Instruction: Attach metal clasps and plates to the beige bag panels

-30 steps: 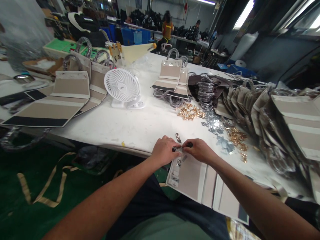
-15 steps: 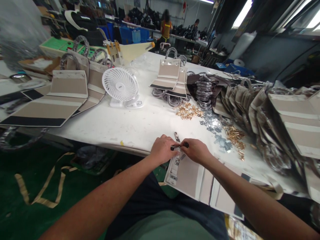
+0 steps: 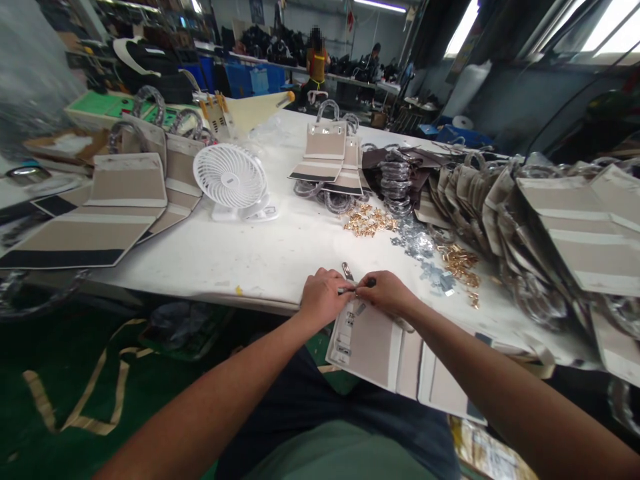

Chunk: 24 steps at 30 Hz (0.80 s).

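Note:
My left hand (image 3: 323, 297) and my right hand (image 3: 386, 291) meet at the upper edge of a beige bag panel (image 3: 376, 343), fingers closed in a pinch. Something small and dark shows between the fingertips, too hidden to name. Just beyond them a small strap end with a shiny metal plate (image 3: 347, 269) sticks out onto the table. The panel lies open across the table's front edge, partly over my lap. Along its left side are small metal fittings (image 3: 343, 347) on a pale strip. My right forearm covers part of the panel.
A white fan (image 3: 230, 179) stands on the white table (image 3: 210, 260). Gold fittings (image 3: 369, 220), grey metal plates (image 3: 436, 277) and more gold pieces (image 3: 459, 265) lie in heaps. Beige bag parts (image 3: 127, 180) are at left, with stacked bags (image 3: 493, 207) at right. Another person (image 3: 317, 67) is far back.
The whole view has shifted slightly, with table things appearing further left. Both hands stay pinched together at the panel's edge; the right fingers have moved a little.

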Available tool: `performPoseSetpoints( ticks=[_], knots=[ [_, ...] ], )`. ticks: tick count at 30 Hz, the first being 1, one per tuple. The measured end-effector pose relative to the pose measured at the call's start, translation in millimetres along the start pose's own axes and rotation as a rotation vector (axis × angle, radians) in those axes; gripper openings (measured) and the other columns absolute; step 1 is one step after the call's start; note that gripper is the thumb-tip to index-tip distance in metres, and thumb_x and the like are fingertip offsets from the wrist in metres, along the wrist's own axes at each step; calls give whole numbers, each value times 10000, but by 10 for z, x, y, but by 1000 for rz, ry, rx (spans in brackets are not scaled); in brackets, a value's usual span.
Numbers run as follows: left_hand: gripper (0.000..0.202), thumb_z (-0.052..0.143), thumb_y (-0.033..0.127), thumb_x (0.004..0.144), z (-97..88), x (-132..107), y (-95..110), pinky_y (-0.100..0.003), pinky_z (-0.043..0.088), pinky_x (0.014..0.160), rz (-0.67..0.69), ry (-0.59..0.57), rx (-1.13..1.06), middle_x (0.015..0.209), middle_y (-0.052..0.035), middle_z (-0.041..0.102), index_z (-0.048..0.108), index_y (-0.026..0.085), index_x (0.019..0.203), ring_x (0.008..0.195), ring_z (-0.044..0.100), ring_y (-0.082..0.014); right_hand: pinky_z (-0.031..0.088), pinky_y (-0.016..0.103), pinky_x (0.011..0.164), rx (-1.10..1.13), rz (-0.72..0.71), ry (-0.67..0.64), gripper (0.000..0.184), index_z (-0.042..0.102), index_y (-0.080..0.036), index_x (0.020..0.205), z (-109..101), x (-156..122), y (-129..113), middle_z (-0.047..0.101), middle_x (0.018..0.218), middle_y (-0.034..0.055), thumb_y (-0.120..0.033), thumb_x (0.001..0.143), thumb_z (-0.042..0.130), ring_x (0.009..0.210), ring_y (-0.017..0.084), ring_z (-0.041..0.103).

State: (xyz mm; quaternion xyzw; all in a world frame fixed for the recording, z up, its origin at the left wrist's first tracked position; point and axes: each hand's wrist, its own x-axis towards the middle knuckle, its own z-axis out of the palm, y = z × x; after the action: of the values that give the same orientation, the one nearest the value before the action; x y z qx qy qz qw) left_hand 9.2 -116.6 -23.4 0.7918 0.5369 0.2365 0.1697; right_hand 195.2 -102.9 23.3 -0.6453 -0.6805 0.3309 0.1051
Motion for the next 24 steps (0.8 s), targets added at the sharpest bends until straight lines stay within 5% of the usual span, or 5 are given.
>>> performPoseSetpoints(
  ticks=[6,14,24],
  knots=[
    [115,764,412,927,-3,18,-8,-417,480,884,14,16,-7,1064,-2,767,839,341,978,1055,602,-258,428,256,653,63,-23,10,124,798,-169,803,-1,28,29,725,706,19,-257,778,714,701,163,619],
    [118,722,343,932,2,5,50,-414,472,894,-2,24,9,1041,-19,776,836,317,944,1049,595,-268,372,238,495,285,38,-148,245,815,-159,949,-98,2,179,600,543,-37,-293,792,684,497,117,495],
    [186,732,434,947,32,34,69,-383,438,844,-23,60,30,1017,-6,788,828,298,864,1018,602,-247,378,256,541,240,-5,-59,226,824,-160,895,-61,-18,153,622,567,-27,-283,757,693,524,121,483]
  ],
)
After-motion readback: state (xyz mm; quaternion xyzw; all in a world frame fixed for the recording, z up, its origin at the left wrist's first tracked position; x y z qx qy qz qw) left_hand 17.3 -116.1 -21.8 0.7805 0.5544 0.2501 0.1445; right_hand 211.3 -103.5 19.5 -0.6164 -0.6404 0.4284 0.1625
